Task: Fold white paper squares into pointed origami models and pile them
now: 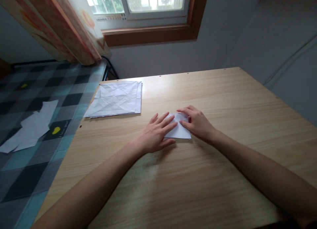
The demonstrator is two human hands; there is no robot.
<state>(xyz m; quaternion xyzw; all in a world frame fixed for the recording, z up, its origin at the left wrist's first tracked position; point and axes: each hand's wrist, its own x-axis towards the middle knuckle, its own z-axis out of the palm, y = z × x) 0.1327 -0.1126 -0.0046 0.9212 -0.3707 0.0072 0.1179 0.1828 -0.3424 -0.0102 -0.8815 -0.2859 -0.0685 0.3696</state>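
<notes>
A small folded sheet of white paper [178, 132] lies on the wooden table in front of me. My left hand [157, 133] rests over its left side, fingers spread and laid flat across it, with the thumb beyond the near edge. At the paper's right side is my right hand [198, 122], its thumb on top and its other fingers curled round the far right corner. Both hands hide parts of the paper, so its full outline and folds cannot be made out.
A stack of creased white paper sheets [119, 98] lies at the far left of the table [223, 96]. Left of the table, white paper pieces [32, 130] lie on a checked cloth [24, 179]. A curtain [66, 27] hangs beside the window [153, 1].
</notes>
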